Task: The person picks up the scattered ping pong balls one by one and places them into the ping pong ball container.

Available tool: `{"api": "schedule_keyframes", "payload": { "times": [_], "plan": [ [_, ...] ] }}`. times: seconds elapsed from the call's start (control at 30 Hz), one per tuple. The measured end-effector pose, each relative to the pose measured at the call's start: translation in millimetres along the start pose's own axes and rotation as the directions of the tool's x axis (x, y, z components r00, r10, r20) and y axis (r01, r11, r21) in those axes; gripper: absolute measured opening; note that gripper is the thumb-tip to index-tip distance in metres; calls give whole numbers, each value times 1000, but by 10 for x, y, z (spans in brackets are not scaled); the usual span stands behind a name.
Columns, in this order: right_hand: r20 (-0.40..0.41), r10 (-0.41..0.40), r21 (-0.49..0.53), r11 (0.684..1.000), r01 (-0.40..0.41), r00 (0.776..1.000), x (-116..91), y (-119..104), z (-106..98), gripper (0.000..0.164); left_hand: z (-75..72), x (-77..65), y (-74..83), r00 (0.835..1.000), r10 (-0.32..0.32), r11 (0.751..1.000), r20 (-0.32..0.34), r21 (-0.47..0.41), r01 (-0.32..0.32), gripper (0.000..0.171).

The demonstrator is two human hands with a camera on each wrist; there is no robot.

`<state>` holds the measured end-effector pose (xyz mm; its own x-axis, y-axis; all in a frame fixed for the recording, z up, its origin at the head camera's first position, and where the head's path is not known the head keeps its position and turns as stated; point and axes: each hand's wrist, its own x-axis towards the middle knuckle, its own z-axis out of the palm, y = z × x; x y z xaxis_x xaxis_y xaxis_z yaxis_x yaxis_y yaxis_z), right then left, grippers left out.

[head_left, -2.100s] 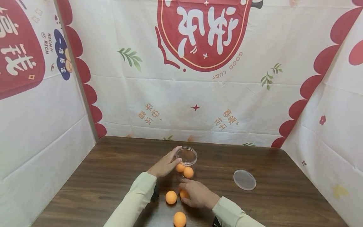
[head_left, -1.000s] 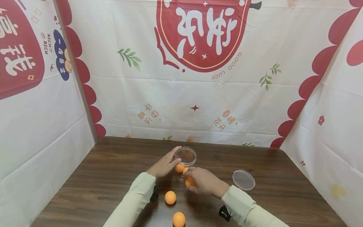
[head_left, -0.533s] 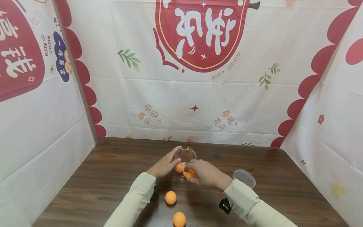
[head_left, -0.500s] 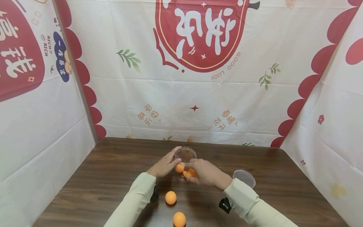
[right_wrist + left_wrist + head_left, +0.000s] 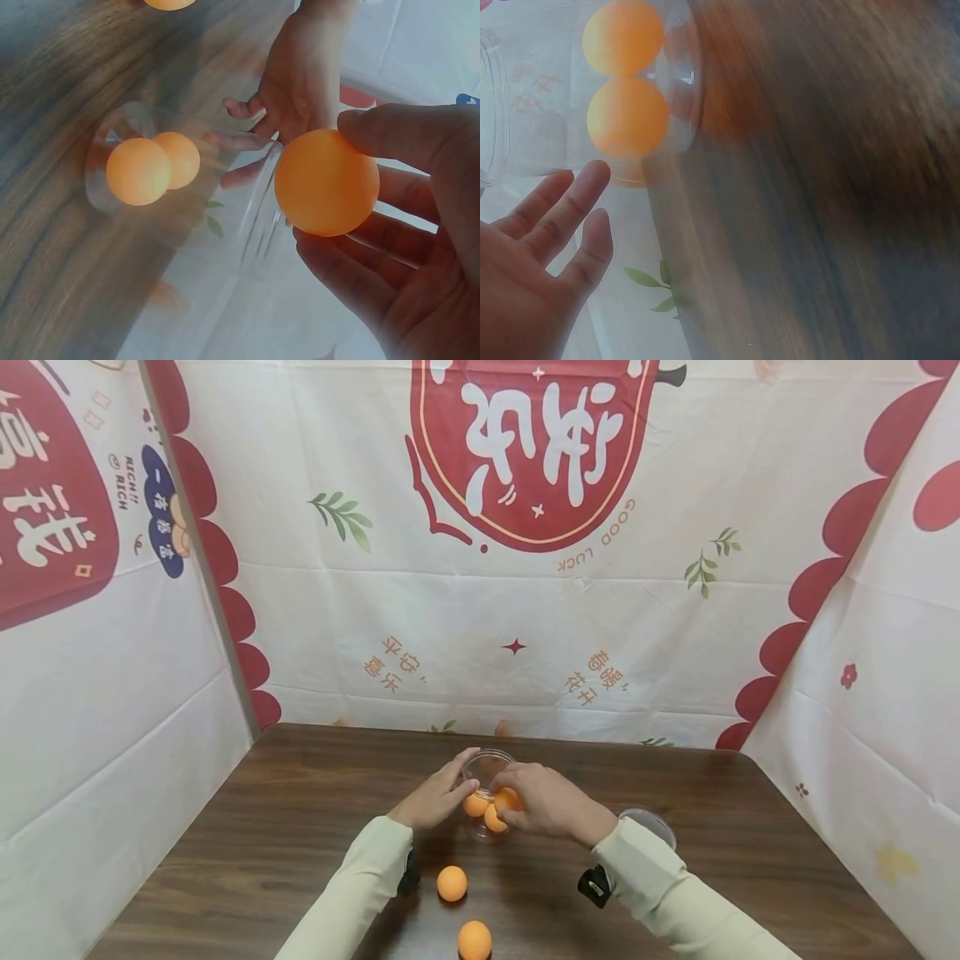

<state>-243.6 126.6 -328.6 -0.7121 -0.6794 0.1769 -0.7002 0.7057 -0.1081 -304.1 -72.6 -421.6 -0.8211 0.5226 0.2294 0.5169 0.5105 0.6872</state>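
Observation:
A clear plastic jar [image 5: 478, 755] stands upright on the table with two orange ping-pong balls [image 5: 474, 805] at its bottom. My left hand [image 5: 437, 795] holds the jar's left side near the rim, thumb on the near side, fingers spread along the wall. Between thumb and fingertips, my right hand [image 5: 553, 802] pinches another orange ping-pong ball [image 5: 326, 184], which is at the jar's rim on its right side. In the left wrist view, both balls inside the jar show through its wall [image 5: 544, 124].
Two loose orange balls, one nearer the jar [image 5: 452, 883] and one by the front [image 5: 475, 940], lie on the dark wooden table [image 5: 300, 843]. A clear round lid [image 5: 654, 823] lies to the right, partly behind my right forearm. Printed cloth walls [image 5: 360, 610] enclose the back and sides.
My right hand has picked a ball off the table and raised it up beside the jar to its rim. The left hand has stayed on the jar.

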Motion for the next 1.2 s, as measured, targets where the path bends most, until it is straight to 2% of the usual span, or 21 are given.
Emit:
{"api": "schedule_keyframes", "payload": {
  "times": [0.3,0.57,0.83,1.2],
  "plan": [
    [-52,22,5,1000,-22,998,55,21,-43,21,2,-1,-14,1000,21,1000,-6,7,-21,53],
    [-78,77,25,997,-76,994,133,112,-41,19,-13,0,2,1000,26,1000,1,13,-26,54],
    [-132,95,0,995,-96,987,210,196,56,25,7,2,21,1000,14,1000,1,6,-14,54],
    [-147,124,23,992,-122,981,293,227,142,29,16,4,-7,1000,0,1000,0,-9,0,52]
  ]
}}
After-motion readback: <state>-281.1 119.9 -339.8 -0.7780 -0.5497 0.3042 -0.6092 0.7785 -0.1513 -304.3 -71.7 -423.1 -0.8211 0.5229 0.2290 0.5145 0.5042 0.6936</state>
